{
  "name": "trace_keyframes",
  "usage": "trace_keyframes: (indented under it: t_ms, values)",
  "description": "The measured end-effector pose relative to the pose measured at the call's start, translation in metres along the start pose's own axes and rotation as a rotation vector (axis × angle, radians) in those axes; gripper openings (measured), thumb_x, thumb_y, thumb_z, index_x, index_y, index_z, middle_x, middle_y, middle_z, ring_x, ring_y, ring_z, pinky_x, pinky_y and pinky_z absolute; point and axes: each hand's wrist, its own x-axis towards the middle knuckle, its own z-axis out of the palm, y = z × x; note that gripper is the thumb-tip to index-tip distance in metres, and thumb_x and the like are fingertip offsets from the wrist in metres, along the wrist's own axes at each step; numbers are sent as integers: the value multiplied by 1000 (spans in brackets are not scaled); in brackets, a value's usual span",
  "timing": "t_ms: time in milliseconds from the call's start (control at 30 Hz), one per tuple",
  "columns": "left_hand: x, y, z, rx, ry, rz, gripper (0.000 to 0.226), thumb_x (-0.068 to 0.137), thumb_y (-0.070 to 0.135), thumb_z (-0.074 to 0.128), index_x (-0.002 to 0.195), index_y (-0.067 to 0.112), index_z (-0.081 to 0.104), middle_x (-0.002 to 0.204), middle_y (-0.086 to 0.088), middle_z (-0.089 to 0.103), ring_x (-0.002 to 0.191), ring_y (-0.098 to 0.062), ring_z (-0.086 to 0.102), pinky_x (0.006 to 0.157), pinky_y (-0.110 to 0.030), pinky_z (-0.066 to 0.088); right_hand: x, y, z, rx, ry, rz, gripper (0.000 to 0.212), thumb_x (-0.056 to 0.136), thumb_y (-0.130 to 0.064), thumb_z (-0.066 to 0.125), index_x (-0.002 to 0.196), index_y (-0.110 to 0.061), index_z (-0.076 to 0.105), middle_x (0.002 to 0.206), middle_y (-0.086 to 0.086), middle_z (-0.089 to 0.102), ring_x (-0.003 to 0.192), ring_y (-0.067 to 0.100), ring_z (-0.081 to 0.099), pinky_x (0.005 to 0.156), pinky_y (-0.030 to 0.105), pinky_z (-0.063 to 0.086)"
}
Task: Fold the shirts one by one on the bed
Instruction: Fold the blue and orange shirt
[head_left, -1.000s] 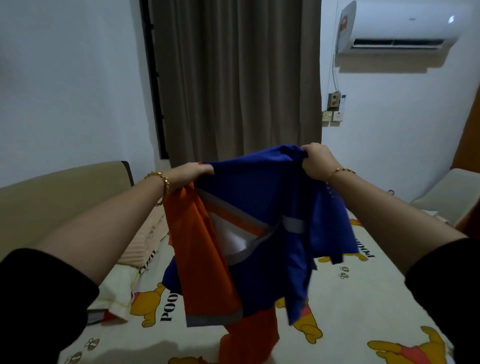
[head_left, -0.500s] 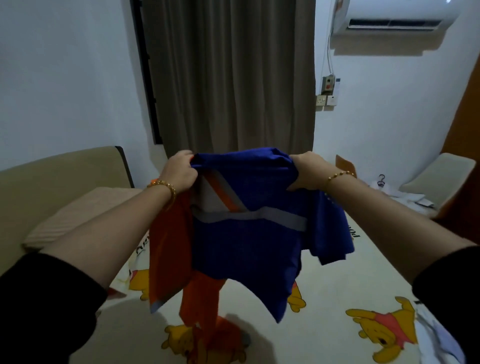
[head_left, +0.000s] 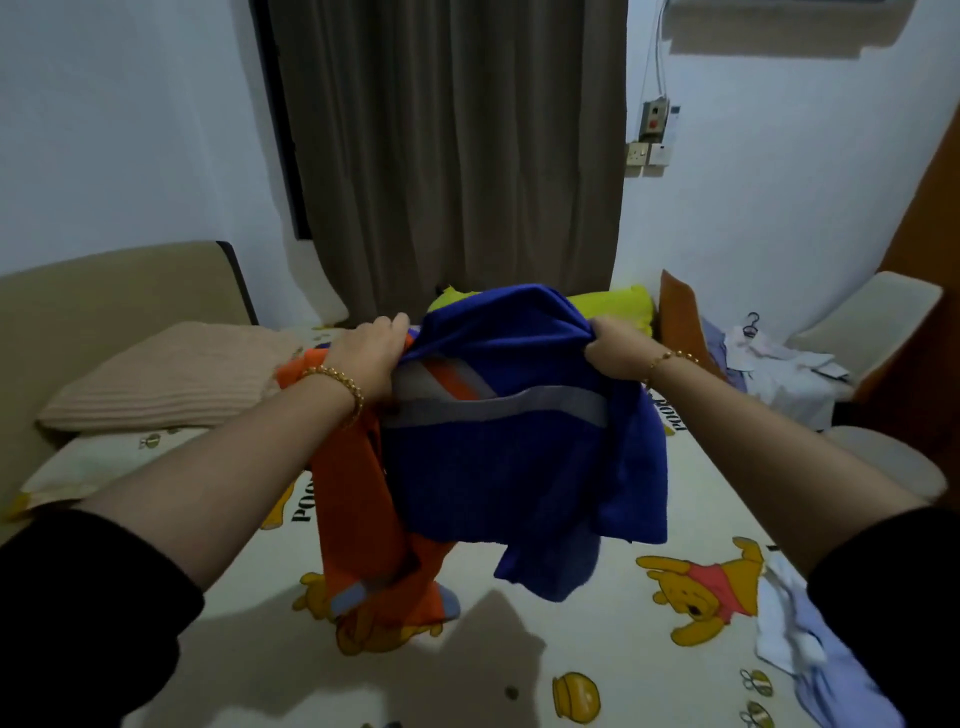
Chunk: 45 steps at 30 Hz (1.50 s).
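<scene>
I hold the shirt (head_left: 519, 457) up over the bed (head_left: 519, 686), dead centre in my view. My left hand (head_left: 369, 353) has its fingers curled round the top edge at ten o'clock on the shirt, where blue meets orange. My right hand (head_left: 618, 353) clutches a bunch of the blue cloth at two o'clock. The blue body with its grey stripe hangs between my hands. The orange part drops toward seven o'clock, down to the sheet; I cannot tell whether it touches. A tan pillow (head_left: 171, 379) lies at nine o'clock, a yellow-green cloth (head_left: 615, 306) at twelve before the curtain (head_left: 452, 156), and pale clothes (head_left: 789, 629) at four o'clock.
</scene>
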Motion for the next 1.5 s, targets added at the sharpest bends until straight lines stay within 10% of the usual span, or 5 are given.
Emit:
trace_keyframes:
  t_ms: [200,500,700,833,1500]
  values:
    - [-13,17,6,67,98,-45,19,83,19,62,101,12,63,102,-9,59,92,-27,59,80,-40,52,-18,22,4,-206,-164,-165,52,72,-61,70,95,-16,58,82,2,61,71,16,53,60,28,39]
    - [5,9,38,-253,-413,-149,16,91,23,53,98,9,55,95,-14,61,75,-22,53,63,-29,41,4,42,40,-225,-320,-79,39,90,-37,59,109,-3,60,104,15,63,88,26,56,79,35,45]
    - [37,-15,74,-348,-800,-81,93,48,73,73,119,20,47,114,-5,57,101,-19,55,93,-35,46,41,57,71,-69,-661,-30,55,72,-58,70,103,-13,64,100,4,67,93,23,62,90,37,50]
    - [69,-22,104,-160,-939,-35,56,63,50,79,103,21,53,105,-1,60,90,-12,55,86,-27,46,90,67,106,-259,-679,-46,49,67,-50,79,97,-15,62,94,3,66,88,25,63,84,43,55]
    - [492,-158,16,287,741,75,5,86,12,58,90,14,55,73,-5,52,66,-26,53,54,-35,39,542,12,-14,-363,656,-333,30,86,-5,51,115,-10,47,107,12,57,98,34,55,82,44,44]
